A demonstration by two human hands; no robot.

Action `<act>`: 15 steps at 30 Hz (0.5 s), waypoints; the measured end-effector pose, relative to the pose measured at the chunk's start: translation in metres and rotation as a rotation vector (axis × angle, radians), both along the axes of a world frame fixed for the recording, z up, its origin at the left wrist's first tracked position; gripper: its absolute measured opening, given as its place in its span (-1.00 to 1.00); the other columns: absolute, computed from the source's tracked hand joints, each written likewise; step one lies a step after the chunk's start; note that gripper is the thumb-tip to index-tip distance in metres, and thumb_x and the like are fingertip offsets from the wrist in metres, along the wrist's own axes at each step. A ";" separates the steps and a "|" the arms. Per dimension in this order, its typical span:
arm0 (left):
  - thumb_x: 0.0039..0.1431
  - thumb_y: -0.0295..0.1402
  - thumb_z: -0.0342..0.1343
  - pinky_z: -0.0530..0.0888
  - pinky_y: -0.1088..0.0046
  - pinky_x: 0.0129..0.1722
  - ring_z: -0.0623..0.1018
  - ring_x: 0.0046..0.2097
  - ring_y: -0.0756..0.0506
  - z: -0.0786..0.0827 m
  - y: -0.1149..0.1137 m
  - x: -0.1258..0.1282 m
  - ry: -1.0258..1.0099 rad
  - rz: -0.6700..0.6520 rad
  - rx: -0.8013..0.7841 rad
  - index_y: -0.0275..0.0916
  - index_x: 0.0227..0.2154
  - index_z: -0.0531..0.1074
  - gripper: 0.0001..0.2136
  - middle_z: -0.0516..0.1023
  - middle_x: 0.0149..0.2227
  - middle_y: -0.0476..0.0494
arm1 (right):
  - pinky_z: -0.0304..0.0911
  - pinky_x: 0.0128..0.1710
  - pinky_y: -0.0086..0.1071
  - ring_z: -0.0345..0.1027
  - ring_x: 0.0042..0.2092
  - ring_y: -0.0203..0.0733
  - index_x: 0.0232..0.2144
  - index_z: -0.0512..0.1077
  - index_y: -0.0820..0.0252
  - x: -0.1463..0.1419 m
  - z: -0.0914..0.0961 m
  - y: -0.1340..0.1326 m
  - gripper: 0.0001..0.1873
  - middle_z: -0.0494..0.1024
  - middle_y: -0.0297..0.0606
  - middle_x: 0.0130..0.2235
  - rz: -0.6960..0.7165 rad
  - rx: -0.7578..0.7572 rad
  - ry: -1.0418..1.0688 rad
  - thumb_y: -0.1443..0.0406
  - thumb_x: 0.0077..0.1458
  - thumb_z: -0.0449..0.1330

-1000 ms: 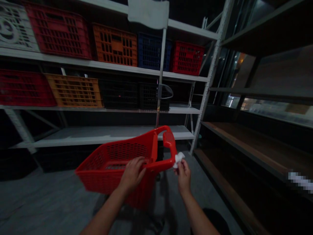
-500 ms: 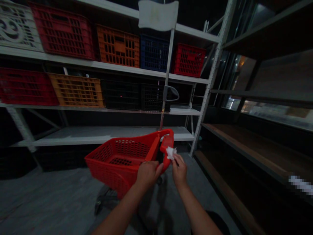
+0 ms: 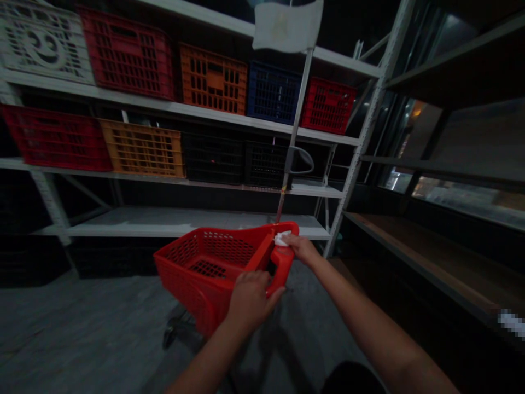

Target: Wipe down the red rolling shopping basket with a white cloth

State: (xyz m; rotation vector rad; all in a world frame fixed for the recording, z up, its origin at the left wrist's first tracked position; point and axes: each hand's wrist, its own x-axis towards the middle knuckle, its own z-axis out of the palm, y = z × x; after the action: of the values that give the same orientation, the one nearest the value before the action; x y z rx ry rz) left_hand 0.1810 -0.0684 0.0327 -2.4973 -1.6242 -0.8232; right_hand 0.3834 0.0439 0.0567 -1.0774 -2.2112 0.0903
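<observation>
A red plastic shopping cart (image 3: 205, 262) stands on the grey floor in front of me, its basket holding nothing I can see. My left hand (image 3: 251, 300) is closed round the near end of its red handle (image 3: 281, 268). My right hand (image 3: 301, 247) reaches further out and presses a small white crumpled cloth (image 3: 281, 239) against the top of the handle, fingers pinched on it. A thin metal pole (image 3: 293, 142) with a white flag (image 3: 287, 24) rises from the cart.
White metal shelving (image 3: 172, 109) along the back wall carries red, orange, blue and black crates (image 3: 213, 82). Its lowest shelf (image 3: 164, 221) sits just beyond the cart. Dark wooden shelves (image 3: 435, 262) run along the right side. Grey floor (image 3: 82, 328) spreads to the left.
The cart has rolled and turned a little away from me. My right hand has moved forward and up with the cloth, from the handle's side to its top. My left hand stays on the handle.
</observation>
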 end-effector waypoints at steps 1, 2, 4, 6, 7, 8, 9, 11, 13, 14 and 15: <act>0.07 0.05 -0.24 0.30 0.33 -0.17 0.46 -0.22 -0.15 0.002 -0.002 0.004 -0.003 -0.011 -0.008 -0.23 -0.32 0.36 -0.54 0.50 -0.32 -0.20 | 0.07 0.07 -0.21 0.23 0.03 -0.20 -0.13 0.41 0.11 -0.003 -0.005 -0.008 -0.64 0.46 -0.30 -0.07 0.082 -0.014 -0.013 0.42 0.04 -0.02; 0.06 0.05 -0.24 0.33 0.33 -0.21 0.48 -0.23 -0.15 0.002 -0.003 0.007 0.003 -0.011 -0.034 -0.23 -0.27 0.34 -0.53 0.50 -0.31 -0.21 | 0.06 0.08 -0.21 0.19 0.07 -0.21 -0.12 0.41 0.09 -0.006 -0.010 -0.017 -0.63 0.43 -0.31 -0.04 0.157 -0.018 -0.022 0.41 0.06 -0.05; 0.09 0.03 -0.28 0.36 0.34 -0.31 0.50 -0.30 -0.16 0.002 -0.002 0.011 0.028 0.024 -0.107 -0.22 -0.16 0.29 -0.52 0.51 -0.33 -0.22 | 0.03 0.11 -0.20 0.10 0.12 -0.24 -0.09 0.38 0.05 -0.009 -0.018 -0.032 -0.61 0.34 -0.35 0.04 0.293 -0.016 -0.049 0.41 0.09 -0.08; 0.11 0.01 -0.32 0.38 0.33 -0.35 0.52 -0.35 -0.16 0.000 -0.001 0.013 0.063 0.063 -0.152 -0.22 -0.12 0.26 -0.51 0.52 -0.37 -0.22 | 0.04 0.11 -0.22 0.10 0.13 -0.24 -0.09 0.38 0.03 -0.007 -0.021 -0.034 -0.61 0.31 -0.36 0.06 0.333 -0.001 -0.063 0.41 0.10 -0.07; 0.12 0.01 -0.35 0.38 0.32 -0.35 0.52 -0.35 -0.17 -0.001 -0.001 0.013 0.079 0.074 -0.158 -0.22 -0.13 0.27 -0.51 0.52 -0.38 -0.23 | 0.05 0.10 -0.23 0.12 0.11 -0.24 -0.09 0.39 0.06 -0.004 -0.019 -0.030 -0.62 0.32 -0.33 0.05 0.314 0.008 -0.060 0.41 0.09 -0.06; 0.12 0.00 -0.36 0.38 0.32 -0.35 0.52 -0.35 -0.16 -0.002 -0.001 0.012 0.091 0.084 -0.160 -0.23 -0.16 0.29 -0.50 0.52 -0.40 -0.24 | 0.06 0.10 -0.23 0.16 0.09 -0.22 -0.10 0.39 0.11 -0.001 -0.017 -0.023 -0.62 0.35 -0.30 0.03 0.265 0.013 -0.053 0.42 0.07 -0.05; 0.12 0.00 -0.37 0.39 0.32 -0.35 0.52 -0.36 -0.16 -0.002 -0.001 0.011 0.099 0.093 -0.162 -0.24 -0.19 0.30 -0.50 0.51 -0.41 -0.24 | 0.07 0.09 -0.22 0.19 0.07 -0.20 -0.11 0.40 0.15 0.003 -0.013 -0.013 -0.63 0.38 -0.27 0.01 0.190 0.011 -0.048 0.43 0.06 -0.04; 0.12 0.00 -0.38 0.39 0.32 -0.35 0.52 -0.36 -0.17 -0.003 -0.002 0.010 0.107 0.109 -0.157 -0.24 -0.21 0.32 -0.50 0.51 -0.42 -0.24 | 0.09 0.07 -0.22 0.25 0.03 -0.17 -0.13 0.42 0.17 0.008 -0.005 0.006 -0.62 0.43 -0.27 -0.05 0.014 -0.019 -0.051 0.45 0.02 -0.03; 0.12 0.01 -0.36 0.39 0.32 -0.36 0.52 -0.36 -0.17 -0.002 -0.004 0.008 0.106 0.111 -0.150 -0.22 -0.19 0.31 -0.51 0.51 -0.42 -0.23 | 0.11 0.04 -0.22 0.27 0.01 -0.15 -0.14 0.42 0.15 0.009 0.000 0.016 -0.63 0.45 -0.28 -0.06 -0.116 -0.057 -0.063 0.44 0.02 -0.03; 0.12 0.01 -0.35 0.39 0.32 -0.36 0.52 -0.36 -0.17 -0.002 -0.004 0.007 0.103 0.112 -0.147 -0.22 -0.18 0.31 -0.51 0.51 -0.42 -0.23 | 0.11 0.04 -0.21 0.27 0.01 -0.15 -0.13 0.42 0.15 0.008 0.001 0.015 -0.63 0.44 -0.27 -0.06 -0.140 -0.065 -0.066 0.43 0.03 -0.02; 0.11 0.01 -0.35 0.39 0.33 -0.36 0.52 -0.36 -0.17 -0.002 -0.005 0.006 0.102 0.111 -0.146 -0.21 -0.18 0.31 -0.51 0.51 -0.41 -0.22 | 0.10 0.05 -0.21 0.25 0.03 -0.14 -0.12 0.41 0.15 0.005 0.001 0.011 -0.63 0.42 -0.25 -0.03 -0.132 -0.063 -0.071 0.43 0.03 -0.02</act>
State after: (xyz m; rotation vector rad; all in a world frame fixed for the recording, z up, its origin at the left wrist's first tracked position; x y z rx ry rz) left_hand 0.1870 -0.0730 0.0311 -2.4683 -1.8290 -0.5754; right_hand 0.3887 0.0552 0.0574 -1.2761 -2.2062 0.0653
